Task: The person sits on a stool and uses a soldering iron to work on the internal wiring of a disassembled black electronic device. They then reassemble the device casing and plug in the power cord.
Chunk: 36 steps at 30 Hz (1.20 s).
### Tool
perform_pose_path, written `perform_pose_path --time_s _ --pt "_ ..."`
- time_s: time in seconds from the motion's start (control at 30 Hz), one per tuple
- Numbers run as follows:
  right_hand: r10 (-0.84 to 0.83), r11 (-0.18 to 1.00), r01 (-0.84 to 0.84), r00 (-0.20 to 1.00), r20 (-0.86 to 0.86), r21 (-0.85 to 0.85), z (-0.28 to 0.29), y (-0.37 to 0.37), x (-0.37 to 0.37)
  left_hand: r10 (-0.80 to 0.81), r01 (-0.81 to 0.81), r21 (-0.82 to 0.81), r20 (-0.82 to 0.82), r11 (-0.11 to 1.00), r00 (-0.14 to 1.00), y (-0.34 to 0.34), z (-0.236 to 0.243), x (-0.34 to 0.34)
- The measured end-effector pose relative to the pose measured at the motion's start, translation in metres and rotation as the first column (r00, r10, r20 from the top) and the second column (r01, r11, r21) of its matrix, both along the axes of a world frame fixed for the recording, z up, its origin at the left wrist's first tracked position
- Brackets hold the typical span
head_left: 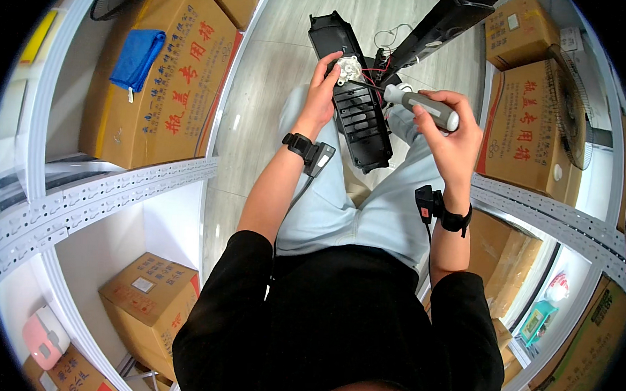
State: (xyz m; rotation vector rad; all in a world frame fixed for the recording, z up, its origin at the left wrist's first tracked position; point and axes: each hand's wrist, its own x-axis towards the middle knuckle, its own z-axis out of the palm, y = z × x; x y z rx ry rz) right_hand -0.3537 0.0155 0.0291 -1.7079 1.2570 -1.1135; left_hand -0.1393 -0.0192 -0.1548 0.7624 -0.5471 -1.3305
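My left hand point(322, 91) grips a small round whitish mechanism point(348, 70) by its left side, over a long black plastic housing point(364, 138). The housing lies slanted between my knees, with a row of slots in its lower half. Wrapped around the grey handle of a screwdriver point(434, 110), my right hand point(457, 135) keeps it nearly level. Its shaft points left toward the mechanism; whether the tip touches cannot be made out. Thin red wires point(374, 70) run from the mechanism toward the foot of a tall black column point(442, 33).
Shelving with a white perforated beam point(117, 197) stands on my left, another beam point(536, 205) on my right. Both hold cardboard boxes point(171, 77). A folded blue cloth point(137, 58) lies on one box. Black fan grilles point(568, 109) lean at the right. Pale wood-look floor point(262, 74) lies ahead.
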Motion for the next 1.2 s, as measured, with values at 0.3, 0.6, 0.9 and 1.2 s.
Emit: perform_pose_path --time_s 0.3,0.6,0.9,1.2 --pt "0.019 0.997 -0.034 0.982 -0.187 -0.076 0.001 -0.001 0.018 -0.018 0.017 0.02 0.027 1.0 0.999 0.003 0.005 -0.001" --pt "0.111 0.984 -0.145 0.954 -0.28 -0.102 0.013 -0.009 0.037 -0.039 0.038 0.025 0.045 0.999 0.998 0.008 0.014 -0.002" --pt "0.145 0.846 -0.328 0.9 -0.411 -0.42 0.026 -0.033 0.068 -0.051 0.048 0.067 0.044 0.997 0.998 0.01 0.017 0.0" --pt "0.123 0.87 -0.324 0.872 -0.474 -0.371 0.024 -0.038 0.073 -0.03 0.03 0.059 0.004 0.998 1.0 0.008 0.015 -0.002"
